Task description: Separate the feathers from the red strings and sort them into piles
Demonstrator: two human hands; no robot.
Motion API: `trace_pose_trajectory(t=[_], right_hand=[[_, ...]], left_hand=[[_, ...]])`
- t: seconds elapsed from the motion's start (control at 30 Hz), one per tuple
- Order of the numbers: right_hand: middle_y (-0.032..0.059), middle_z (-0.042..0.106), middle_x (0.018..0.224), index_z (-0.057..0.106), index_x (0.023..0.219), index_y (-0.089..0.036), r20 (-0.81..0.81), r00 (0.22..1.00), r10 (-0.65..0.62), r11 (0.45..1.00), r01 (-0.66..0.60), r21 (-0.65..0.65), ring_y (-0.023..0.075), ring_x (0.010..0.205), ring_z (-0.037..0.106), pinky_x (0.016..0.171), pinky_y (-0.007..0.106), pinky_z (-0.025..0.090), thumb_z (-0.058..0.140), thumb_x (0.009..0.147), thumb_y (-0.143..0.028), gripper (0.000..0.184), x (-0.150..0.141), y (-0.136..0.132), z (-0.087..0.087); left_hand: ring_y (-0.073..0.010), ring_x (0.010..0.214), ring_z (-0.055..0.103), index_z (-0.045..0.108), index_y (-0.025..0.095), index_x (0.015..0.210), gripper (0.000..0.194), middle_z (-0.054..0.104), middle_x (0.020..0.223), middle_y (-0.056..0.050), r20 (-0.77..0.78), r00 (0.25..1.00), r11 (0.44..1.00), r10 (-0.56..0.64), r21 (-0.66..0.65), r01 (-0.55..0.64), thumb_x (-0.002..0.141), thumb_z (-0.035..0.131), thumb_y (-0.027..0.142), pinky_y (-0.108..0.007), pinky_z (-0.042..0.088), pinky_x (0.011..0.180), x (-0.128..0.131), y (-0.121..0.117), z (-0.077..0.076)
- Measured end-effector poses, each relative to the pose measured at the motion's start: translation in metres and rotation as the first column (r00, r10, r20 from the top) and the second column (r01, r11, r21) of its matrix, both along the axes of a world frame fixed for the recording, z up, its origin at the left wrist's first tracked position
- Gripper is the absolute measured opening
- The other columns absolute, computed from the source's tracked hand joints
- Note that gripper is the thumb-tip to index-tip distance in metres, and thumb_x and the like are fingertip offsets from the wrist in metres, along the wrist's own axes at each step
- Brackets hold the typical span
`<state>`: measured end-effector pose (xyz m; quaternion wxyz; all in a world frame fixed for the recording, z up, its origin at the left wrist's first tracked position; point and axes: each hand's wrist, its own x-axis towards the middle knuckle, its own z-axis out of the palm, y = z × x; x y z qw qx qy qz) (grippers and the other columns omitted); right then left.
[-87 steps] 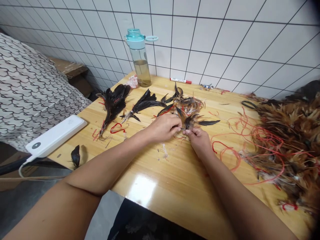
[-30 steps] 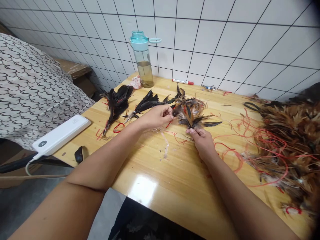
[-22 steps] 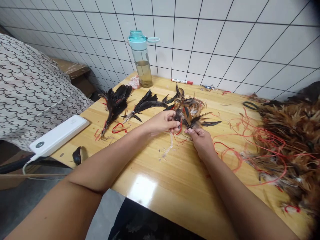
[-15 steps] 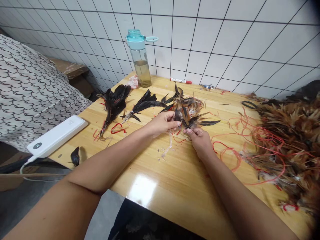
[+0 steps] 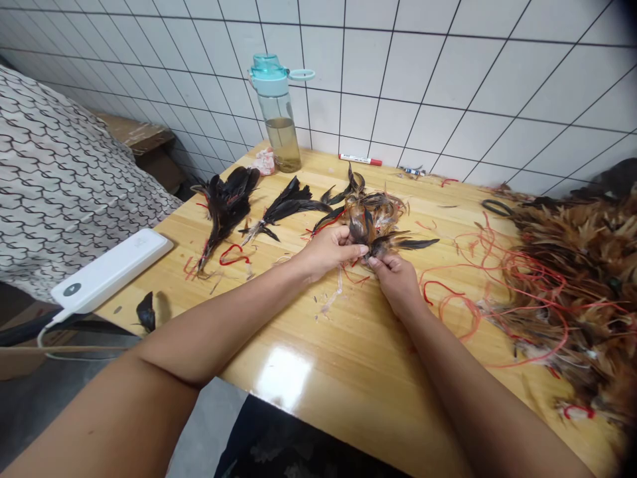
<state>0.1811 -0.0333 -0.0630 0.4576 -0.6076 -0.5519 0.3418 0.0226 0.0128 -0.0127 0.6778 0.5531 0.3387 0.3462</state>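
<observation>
My right hand (image 5: 395, 275) pinches the base of a small bunch of dark and brown feathers (image 5: 398, 243), whose tips fan out up and to the right. Close on its left, my left hand (image 5: 334, 252) is closed on a brown-black feather (image 5: 358, 224), its thumb touching the bunch near the quills. The fingertips of both hands almost meet, and the quill ends between them are mostly hidden. Just behind the hands lies a loose heap of brown feathers (image 5: 385, 207) with bits of red string. A pale strip of fluff (image 5: 339, 285) lies on the table below my left hand.
Black feather bundles (image 5: 229, 199) lie at left, another black bundle (image 5: 288, 202) beside them. A water bottle (image 5: 279, 116) and red marker (image 5: 359, 160) stand along the wall side. Tangled red string (image 5: 527, 272) and a big brown feather pile (image 5: 587, 299) cover the right. A white power bank (image 5: 112, 272) juts over the left edge.
My left hand first moved left, away from the bunch, and picked up a feather from near the heap. It has come back right with the feather against the bunch. My right hand kept its pinch.
</observation>
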Motion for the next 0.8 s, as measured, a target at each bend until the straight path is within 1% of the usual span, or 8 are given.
trace_pose_trajectory(t=[0.2, 0.33, 0.43, 0.5, 0.57, 0.67, 0.73, 0.8], right_hand=[[0.0043, 0.065, 0.078, 0.070, 0.070, -0.020, -0.008, 0.999, 0.040, 0.999, -0.039, 0.018, 0.0201, 0.083, 0.059, 0.083, 0.036, 0.045, 0.058, 0.076, -0.035, 0.020, 0.000, 0.000, -0.001], [0.0047, 0.065, 0.080, 0.070, 0.072, -0.019, 0.003, 1.000, 0.018, 1.000, -0.018, 0.008, 0.0201, 0.081, 0.059, 0.082, 0.036, 0.045, 0.057, 0.075, -0.036, 0.021, 0.000, 0.000, -0.001], [0.0045, 0.064, 0.079, 0.068, 0.072, -0.019, -0.005, 1.000, -0.028, 0.999, 0.028, 0.034, 0.0197, 0.080, 0.058, 0.080, 0.036, 0.045, 0.055, 0.076, -0.037, 0.023, 0.000, -0.001, 0.001], [0.0039, 0.063, 0.076, 0.067, 0.071, -0.019, -0.021, 0.998, -0.055, 0.998, 0.055, 0.040, 0.0194, 0.078, 0.057, 0.078, 0.035, 0.045, 0.054, 0.077, -0.038, 0.024, 0.000, -0.001, 0.002], [0.0030, 0.062, 0.073, 0.066, 0.071, -0.019, -0.025, 0.998, -0.058, 0.998, 0.059, 0.038, 0.0189, 0.076, 0.056, 0.075, 0.034, 0.045, 0.053, 0.077, -0.038, 0.024, 0.000, -0.002, 0.004], [0.0028, 0.062, 0.073, 0.065, 0.069, -0.019, 0.021, 0.999, -0.025, 0.999, 0.024, 0.047, 0.0187, 0.075, 0.057, 0.075, 0.033, 0.045, 0.053, 0.078, -0.035, 0.022, 0.000, -0.002, 0.006], [0.0036, 0.063, 0.074, 0.066, 0.067, -0.019, 0.078, 0.997, -0.004, 0.999, 0.000, 0.051, 0.0191, 0.076, 0.058, 0.076, 0.034, 0.045, 0.053, 0.077, -0.030, 0.019, -0.001, -0.002, 0.007], [0.0048, 0.064, 0.074, 0.066, 0.065, -0.019, 0.140, 0.990, 0.005, 0.999, -0.012, 0.052, 0.0197, 0.077, 0.059, 0.076, 0.034, 0.046, 0.053, 0.077, -0.025, 0.018, -0.003, -0.003, 0.008]], left_hand=[[-0.0075, 0.060, 0.053, 0.060, 0.011, 0.083, 0.024, 0.061, 0.070, 0.000, -0.070, 0.997, 0.996, 0.034, 0.089, -0.027, 0.067, 0.073, 0.023, -0.022, 0.041, 0.059, 0.005, 0.000, -0.009], [-0.0073, 0.057, 0.050, 0.055, 0.013, 0.076, 0.023, 0.057, 0.064, 0.002, -0.088, 0.996, 0.990, 0.033, 0.138, -0.021, 0.069, 0.071, 0.028, -0.021, 0.038, 0.057, 0.003, 0.002, -0.010], [-0.0064, 0.056, 0.047, 0.052, 0.014, 0.072, 0.023, 0.054, 0.062, 0.004, -0.135, 0.983, 0.973, 0.125, 0.210, -0.095, 0.071, 0.070, 0.029, -0.019, 0.036, 0.055, -0.001, 0.005, -0.009], [-0.0063, 0.056, 0.046, 0.054, 0.014, 0.072, 0.020, 0.053, 0.062, 0.003, -0.160, 0.972, 0.961, 0.172, 0.244, -0.130, 0.073, 0.068, 0.029, -0.019, 0.035, 0.055, -0.003, 0.007, -0.008], [-0.0069, 0.055, 0.046, 0.057, 0.014, 0.071, 0.020, 0.053, 0.061, 0.003, -0.189, 0.974, 0.968, 0.123, 0.239, -0.076, 0.073, 0.067, 0.031, -0.020, 0.036, 0.055, -0.004, 0.007, -0.009], [-0.0086, 0.055, 0.048, 0.063, 0.013, 0.071, 0.021, 0.055, 0.059, 0.001, -0.242, 0.970, 0.972, -0.023, 0.222, 0.078, 0.075, 0.065, 0.033, -0.021, 0.037, 0.055, -0.003, 0.006, -0.012], [-0.0092, 0.056, 0.049, 0.065, 0.012, 0.070, 0.022, 0.057, 0.059, 0.000, -0.265, 0.964, 0.967, -0.040, 0.231, 0.104, 0.075, 0.064, 0.034, -0.021, 0.037, 0.055, -0.001, 0.006, -0.015], [-0.0096, 0.056, 0.049, 0.066, 0.012, 0.068, 0.023, 0.058, 0.059, -0.001, -0.273, 0.962, 0.967, -0.022, 0.240, 0.090, 0.076, 0.064, 0.033, -0.022, 0.037, 0.055, 0.000, 0.005, -0.017]])
